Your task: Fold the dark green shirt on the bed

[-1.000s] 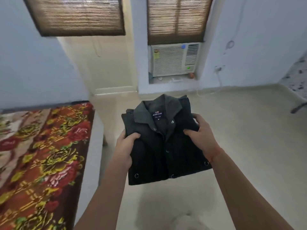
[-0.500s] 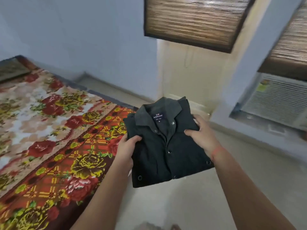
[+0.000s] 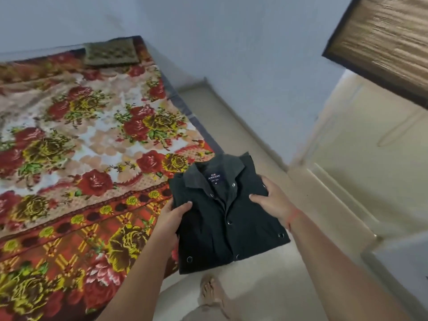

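Bed edge (image 3: 197,127): shirt (image 3: 228,230) under both thumbs (image 3: 183,206)

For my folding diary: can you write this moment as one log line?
dark green shirt: folded, held in air at bed corner | left hand: grips one side | right hand: grips other side

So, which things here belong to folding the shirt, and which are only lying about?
For the job:
shirt, already folded, gripped by left hand and right hand
bed, left of the shirt

Only there:
pillow, at the bed's far end
blind, upper right
foot, below the shirt
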